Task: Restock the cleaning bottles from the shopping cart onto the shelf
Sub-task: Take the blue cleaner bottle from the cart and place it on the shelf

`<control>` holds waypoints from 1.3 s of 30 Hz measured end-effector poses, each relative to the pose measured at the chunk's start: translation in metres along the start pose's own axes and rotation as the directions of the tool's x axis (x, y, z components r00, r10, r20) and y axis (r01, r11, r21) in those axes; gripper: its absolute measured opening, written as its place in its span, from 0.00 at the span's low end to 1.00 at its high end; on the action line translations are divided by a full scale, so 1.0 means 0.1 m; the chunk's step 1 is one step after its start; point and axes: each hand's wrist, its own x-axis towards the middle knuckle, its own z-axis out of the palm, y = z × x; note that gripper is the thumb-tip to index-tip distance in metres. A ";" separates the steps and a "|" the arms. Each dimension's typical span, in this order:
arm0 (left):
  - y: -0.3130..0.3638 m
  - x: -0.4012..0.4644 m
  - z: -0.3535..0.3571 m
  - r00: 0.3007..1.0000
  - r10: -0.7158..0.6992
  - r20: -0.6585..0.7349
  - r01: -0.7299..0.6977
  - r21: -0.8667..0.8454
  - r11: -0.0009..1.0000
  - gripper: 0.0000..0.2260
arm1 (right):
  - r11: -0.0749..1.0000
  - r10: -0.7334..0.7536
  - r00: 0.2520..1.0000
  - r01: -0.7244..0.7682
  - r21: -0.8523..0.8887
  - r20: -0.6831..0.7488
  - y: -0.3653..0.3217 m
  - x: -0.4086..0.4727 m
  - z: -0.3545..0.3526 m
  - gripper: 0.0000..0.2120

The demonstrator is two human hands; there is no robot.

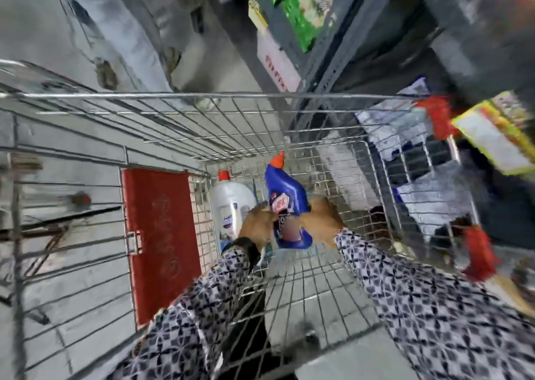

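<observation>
A blue cleaning bottle (286,197) with an angled red cap is upright inside the wire shopping cart (179,131). My left hand (256,223) grips its left side and my right hand (322,219) grips its right side, both low on the label. Just left of it stands a white cleaning bottle (230,206) with a red cap, against the cart's wall. The dark shelf unit (362,47) rises at the upper right, beyond the cart.
A red plastic flap (162,240) hangs on the cart's left inner wall. Packaged goods (304,6) fill the shelves at the top and right, with red-topped items (477,252) near the cart's right side. Grey tiled floor lies to the left. The view is motion-blurred.
</observation>
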 end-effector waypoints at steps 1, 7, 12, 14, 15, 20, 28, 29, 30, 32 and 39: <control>0.20 -0.28 0.00 1.000 0.004 -0.007 -0.004 -0.098 0.995 0.27 | 0.998 -0.046 0.999 0.046 0.053 -0.002 -0.02 -0.16 -0.12 0.12; 1.25 -1.89 0.14 0.960 0.279 -0.032 -0.264 -0.440 0.858 0.15 | 0.866 -0.329 0.921 0.382 0.322 -0.209 -0.24 -1.65 -1.01 0.22; 2.08 -3.42 0.71 0.775 0.630 0.050 -0.529 -0.493 0.690 0.15 | 0.657 -0.427 0.722 0.662 0.362 -0.545 -0.02 -3.51 -1.91 0.19; 2.35 -4.03 1.02 0.672 0.734 0.102 -0.590 -0.525 0.613 0.17 | 0.568 -0.441 0.598 0.763 0.307 -0.670 0.14 -4.30 -2.23 0.18; 2.47 -4.35 1.18 0.608 0.783 0.134 -0.628 -0.522 0.577 0.17 | 0.530 -0.431 0.540 0.800 0.283 -0.723 0.25 -4.69 -2.37 0.18; 2.84 -5.73 1.96 0.208 0.924 0.321 -0.793 -0.497 0.351 0.17 | 0.376 -0.295 0.218 0.922 0.097 -0.930 0.89 -6.30 -2.76 0.21; 3.01 -6.76 2.59 -0.110 0.868 0.484 -0.842 -0.509 0.177 0.16 | 0.313 -0.058 -0.065 0.946 -0.080 -0.996 1.50 -7.41 -2.67 0.22; 3.00 -6.80 2.62 -0.122 0.859 0.497 -0.835 -0.519 0.182 0.16 | 0.324 -0.040 -0.080 0.942 -0.089 -0.996 1.54 -7.44 -2.65 0.22; 2.99 -6.81 2.64 -0.126 0.851 0.509 -0.831 -0.522 0.189 0.16 | 0.332 -0.029 -0.085 0.939 -0.090 -0.996 1.56 -7.47 -2.63 0.23; 2.98 -6.82 2.64 -0.129 0.841 0.525 -0.836 -0.514 0.192 0.17 | 0.352 -0.015 -0.090 0.932 -0.089 -0.996 1.58 -7.48 -2.59 0.23; 3.12 -6.68 2.48 -0.079 0.839 0.539 -0.859 -0.463 0.217 0.17 | 0.367 0.006 -0.072 0.928 -0.064 -0.997 1.40 -7.38 -2.58 0.24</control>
